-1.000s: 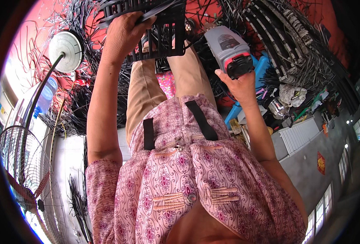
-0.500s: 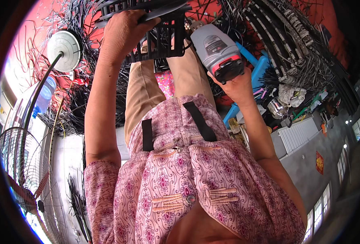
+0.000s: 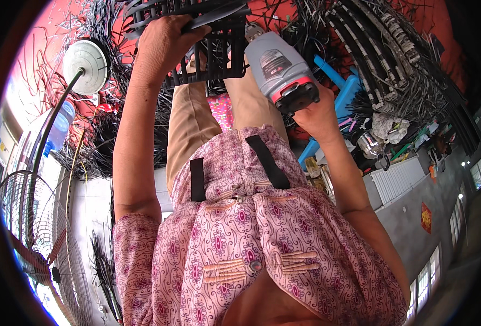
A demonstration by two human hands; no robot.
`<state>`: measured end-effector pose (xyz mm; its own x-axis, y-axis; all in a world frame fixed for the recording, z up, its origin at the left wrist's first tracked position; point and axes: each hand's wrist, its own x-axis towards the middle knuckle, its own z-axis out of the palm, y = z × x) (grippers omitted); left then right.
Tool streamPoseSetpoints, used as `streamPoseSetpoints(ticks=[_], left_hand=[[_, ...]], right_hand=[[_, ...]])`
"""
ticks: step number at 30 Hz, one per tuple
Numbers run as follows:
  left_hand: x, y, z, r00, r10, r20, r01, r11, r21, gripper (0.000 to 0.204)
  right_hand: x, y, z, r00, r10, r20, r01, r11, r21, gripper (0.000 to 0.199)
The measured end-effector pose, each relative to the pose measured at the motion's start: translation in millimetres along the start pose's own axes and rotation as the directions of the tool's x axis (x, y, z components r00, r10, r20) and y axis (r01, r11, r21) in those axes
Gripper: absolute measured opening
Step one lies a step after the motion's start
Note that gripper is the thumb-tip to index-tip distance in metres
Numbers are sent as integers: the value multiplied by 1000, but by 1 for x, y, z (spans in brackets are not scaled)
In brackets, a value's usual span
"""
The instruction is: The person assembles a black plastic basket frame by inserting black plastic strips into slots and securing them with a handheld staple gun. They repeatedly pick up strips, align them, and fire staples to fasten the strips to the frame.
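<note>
At the upper middle, a black woven basket [image 3: 230, 52] of plastic strips rests over my knees. My left hand [image 3: 166, 41] is closed on its rim, with a flat dark strip [image 3: 213, 17] between thumb and fingers. My right hand [image 3: 317, 111] grips a grey power tool [image 3: 277, 61] with a red band and a black end. The tool's narrow metal tip [image 3: 253, 32] points away from me, close to the basket's right side; whether they touch, I cannot tell. The tool's body hides most of my right fingers.
Loose black strips [image 3: 137, 146] lie in heaps around my legs. A bundle of dark strips [image 3: 371, 54] is at the upper right, near a blue plastic piece [image 3: 348, 92]. To the left stand a round pale base with a pole [image 3: 86, 66] and a wire fan [image 3: 39, 233].
The power tool in my right hand has shifted slightly left, its tip now nearer the basket. My left hand and the basket have hardly moved.
</note>
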<state>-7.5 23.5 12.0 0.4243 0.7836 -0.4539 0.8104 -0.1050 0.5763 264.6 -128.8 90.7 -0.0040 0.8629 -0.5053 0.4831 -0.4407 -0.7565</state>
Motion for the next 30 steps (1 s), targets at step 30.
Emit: streamPoseSetpoints(ticks=[30], left_hand=[[0, 6, 5, 999, -29, 25, 31, 997, -64, 44]], right_hand=[[12, -10, 0, 997, -71, 10, 71, 954, -292, 50]])
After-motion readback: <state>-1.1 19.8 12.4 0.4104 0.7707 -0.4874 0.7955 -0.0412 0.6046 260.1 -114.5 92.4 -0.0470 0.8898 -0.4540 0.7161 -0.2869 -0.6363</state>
